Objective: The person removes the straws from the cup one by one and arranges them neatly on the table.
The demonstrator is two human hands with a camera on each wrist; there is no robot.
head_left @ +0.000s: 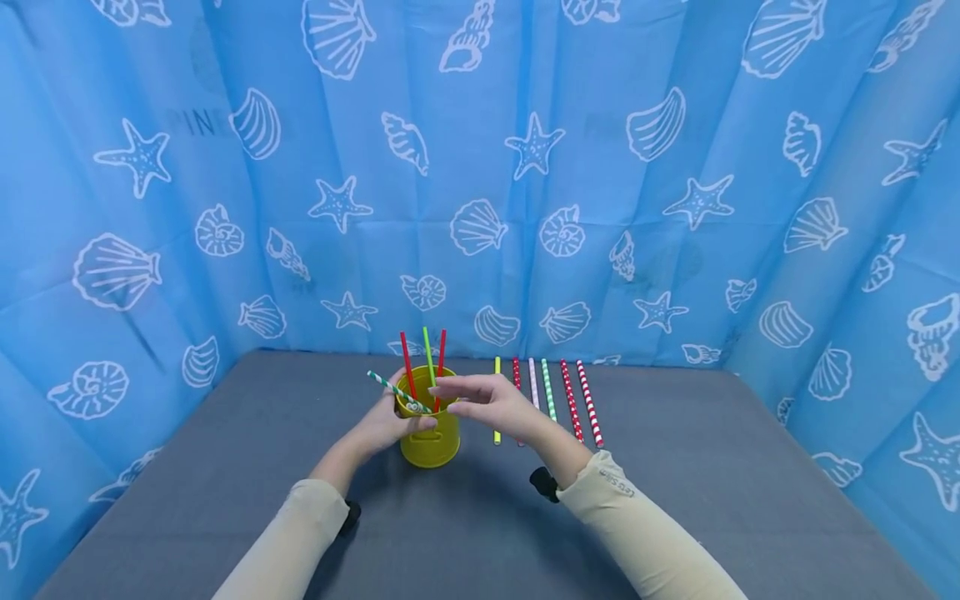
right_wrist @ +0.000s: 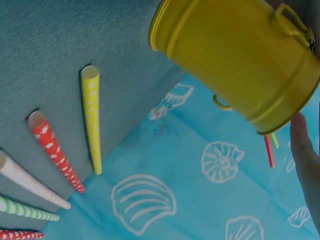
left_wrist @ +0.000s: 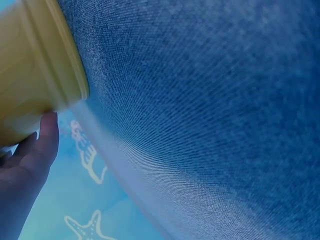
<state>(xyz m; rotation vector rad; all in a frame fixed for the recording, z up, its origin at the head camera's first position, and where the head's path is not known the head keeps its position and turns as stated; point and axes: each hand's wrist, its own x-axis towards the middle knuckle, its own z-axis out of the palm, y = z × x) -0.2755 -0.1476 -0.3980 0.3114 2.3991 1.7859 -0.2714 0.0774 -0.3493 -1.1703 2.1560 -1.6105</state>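
Observation:
A small yellow metal bucket (head_left: 430, 446) stands on the grey table, with several straws in it. Two are red, like the red straw (head_left: 407, 362); a light green straw (head_left: 427, 348) rises between them. A green-and-white striped straw (head_left: 386, 383) leans out to the left. My left hand (head_left: 381, 427) grips the bucket's left side, thumb across the front near the rim. At the right of the rim is my right hand (head_left: 487, 402), fingers extended and parted from the thumb. In the right wrist view, a finger (right_wrist: 300, 135) meets the rim. Part of the bucket's opening is hidden.
Right of the bucket lies a row of paper straws: a yellow dotted straw (right_wrist: 91, 120), a red star-patterned straw (right_wrist: 55, 150), a pale pink straw (right_wrist: 32, 181), a mint striped straw (head_left: 549, 390) and red-and-white ones. Behind the table hangs a blue shell-print curtain (head_left: 480, 167).

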